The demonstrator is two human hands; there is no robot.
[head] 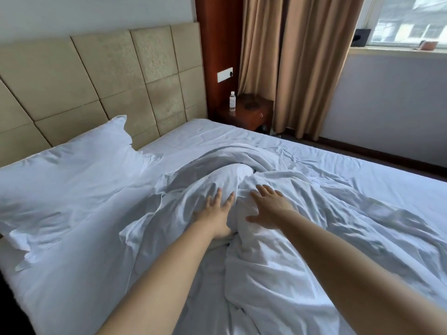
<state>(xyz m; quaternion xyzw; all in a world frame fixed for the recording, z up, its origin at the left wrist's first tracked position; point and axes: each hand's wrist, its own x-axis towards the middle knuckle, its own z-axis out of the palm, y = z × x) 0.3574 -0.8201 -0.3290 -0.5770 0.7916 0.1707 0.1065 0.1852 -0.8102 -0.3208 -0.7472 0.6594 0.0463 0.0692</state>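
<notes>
Rumpled duvet heaps beside pillow, nightstand beyond.

Daylight is coming through the window, tan curtains are hanging beside it, and a padded headboard is standing against the white wall

Daylight coming in thru the window, cool & soft, the pane itself partly blown out w/ glare. The duvet reads bright on the window side, and its folds farther off carry soft grey shadows. The headboard, well away from the window, is dimmer. Wide-angle bend: the curtain beside the window leans. Sharp mid-frame, softer twd the edges.
</notes>
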